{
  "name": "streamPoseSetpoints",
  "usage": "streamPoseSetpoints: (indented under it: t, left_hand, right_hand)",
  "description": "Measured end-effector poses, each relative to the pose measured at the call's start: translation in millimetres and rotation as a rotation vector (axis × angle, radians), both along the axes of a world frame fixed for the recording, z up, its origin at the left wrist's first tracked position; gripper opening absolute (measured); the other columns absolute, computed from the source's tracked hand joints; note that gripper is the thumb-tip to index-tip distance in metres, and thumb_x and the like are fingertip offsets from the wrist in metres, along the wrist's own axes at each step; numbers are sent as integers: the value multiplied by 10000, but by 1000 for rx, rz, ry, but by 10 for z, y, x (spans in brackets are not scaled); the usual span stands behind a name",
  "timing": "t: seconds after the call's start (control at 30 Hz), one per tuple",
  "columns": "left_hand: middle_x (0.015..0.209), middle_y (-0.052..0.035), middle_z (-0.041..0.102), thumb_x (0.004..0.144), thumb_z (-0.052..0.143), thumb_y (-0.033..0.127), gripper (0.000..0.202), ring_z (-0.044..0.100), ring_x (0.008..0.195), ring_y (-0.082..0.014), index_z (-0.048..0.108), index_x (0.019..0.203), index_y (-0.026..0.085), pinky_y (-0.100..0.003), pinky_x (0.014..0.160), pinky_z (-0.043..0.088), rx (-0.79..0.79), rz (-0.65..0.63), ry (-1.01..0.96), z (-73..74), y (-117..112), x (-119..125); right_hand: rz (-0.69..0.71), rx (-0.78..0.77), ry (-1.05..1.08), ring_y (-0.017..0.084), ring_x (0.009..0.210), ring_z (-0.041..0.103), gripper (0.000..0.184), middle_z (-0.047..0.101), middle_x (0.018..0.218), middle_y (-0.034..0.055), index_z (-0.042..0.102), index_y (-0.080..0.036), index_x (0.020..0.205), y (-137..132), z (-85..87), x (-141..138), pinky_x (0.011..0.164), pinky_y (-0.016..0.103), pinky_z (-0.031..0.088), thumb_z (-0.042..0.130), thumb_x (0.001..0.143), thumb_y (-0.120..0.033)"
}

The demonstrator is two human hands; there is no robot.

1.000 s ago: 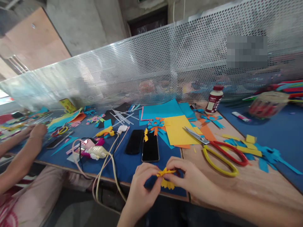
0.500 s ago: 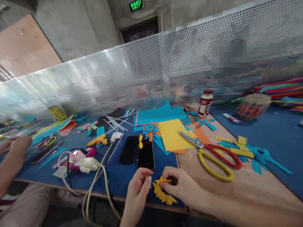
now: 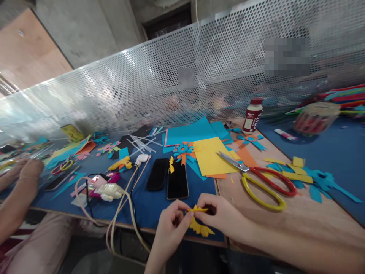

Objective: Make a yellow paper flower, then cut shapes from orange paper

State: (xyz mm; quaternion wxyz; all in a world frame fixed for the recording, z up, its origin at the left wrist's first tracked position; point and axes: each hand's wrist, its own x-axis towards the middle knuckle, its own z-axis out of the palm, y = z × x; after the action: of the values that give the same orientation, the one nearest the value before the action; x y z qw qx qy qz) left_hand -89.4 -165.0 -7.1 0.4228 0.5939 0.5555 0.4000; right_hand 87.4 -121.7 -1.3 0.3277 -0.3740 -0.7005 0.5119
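Left hand (image 3: 172, 224): thumb and fingertips pinched on the yellow zigzag-cut paper (image 3: 200, 229). Right hand (image 3: 218, 211): thumb and fingers closed on the same piece. Paper located between both hands, at the near edge of the tabletop (image 3: 302, 217).

Cables (image 3: 110, 236), pale, looping over the near edge, left of the left hand. Two phones, side by side, beyond the hands: black phone (image 3: 157, 174) at left; second phone (image 3: 178, 184) at right, dark screen, yellow paper bow (image 3: 171, 164) lying on its upper left part. Scissors, large (image 3: 269, 198), one red and one yellow handle, beyond the right forearm; blades reaching over the yellow sheet (image 3: 212, 154). Plugs and sockets (image 3: 108, 191), clustered left of the phones. A co-worker's arm (image 3: 24, 190), far left.

Glue gun, yellow (image 3: 120, 163), behind the plugs. Blue and orange paper flower (image 3: 184, 149), beside the yellow sheet. Blue paper cut-outs (image 3: 323, 179) and yellow paper scraps (image 3: 298, 176), right of the scissors. White sticks (image 3: 145, 144), crossed in a loose pile. Blue sheets (image 3: 189, 131), behind the yellow one.

Bottle, dark red, upright (image 3: 252, 117). Clear jar (image 3: 316, 118), right. Perforated metal screen (image 3: 142, 83), standing across the back.
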Motion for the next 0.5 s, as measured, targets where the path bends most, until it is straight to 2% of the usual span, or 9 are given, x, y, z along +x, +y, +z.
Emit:
streamPoseSetpoints:
  t: [0.23, 0.37, 0.5]
  left_hand:
    - [517, 64, 403, 859, 549, 420, 294, 280, 449, -53, 506, 743, 153, -184, 452, 193, 11, 107, -126, -40, -16, 3]
    - [515, 59, 412, 851, 561, 396, 278, 297, 448, -50, 521, 734, 147, -178, 444, 198, 13, 90, -138, -13, -30, 12]
    - [494, 76, 361, 840, 576, 376, 239, 285, 448, -53, 580, 862, 137, -179, 450, 204, 4, 28, -105, -4, -44, 8]
  right_hand:
    - [62, 22, -16, 143, 718, 536, 198, 573, 820, -3, 653, -189, 866, 6, 47, 7, 634, 254, 423, 708, 748, -337]
    - [51, 41, -37, 142, 707, 521, 99, 553, 759, -7, 619, -178, 759, 2, 45, -12, 628, 254, 399, 628, 789, -271]
    - [46, 4, -23, 128, 663, 472, 117, 499, 695, -24, 529, -178, 667, -3, 45, -16, 587, 246, 357, 580, 768, -208]
